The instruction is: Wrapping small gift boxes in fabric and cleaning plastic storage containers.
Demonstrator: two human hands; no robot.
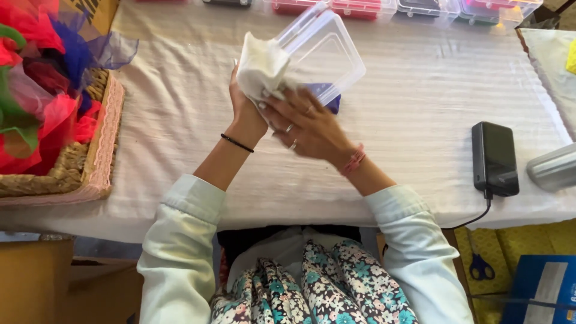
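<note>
While we look down over the table, we see a clear plastic box (324, 51) held tilted above the cloth, its hinged lid swung open behind it. Its walls are thin, see-through and rectangular with rounded corners. A soft white cloth (261, 63), bunched and creamy, sits against the near end of the box; we cannot tell whether it reaches inside. Something dark purple (331, 101) shows under the box, partly hidden.

Our left hand (243, 111) is closed around the bunched cloth from below, with a thin black band at the wrist. Our right hand (306, 126) lies across the lower edge of the box, fingers spread and pressed on the cloth and the plastic; it wears rings and a pink bracelet.

At the far left stands a woven basket (84, 174) with a pink lace rim, heaped with sheer net fabric in red, blue and green (42, 72). Along the far edge sits a row of small clear boxes (360, 7) with red and dark contents. A ribbed white tablecloth (420, 120) covers the table. To the right lie a black phone (495, 157) with a cable and a silvery cylinder (553, 168). Blue-handled scissors (480, 264) lie lower down on yellow fabric.
</note>
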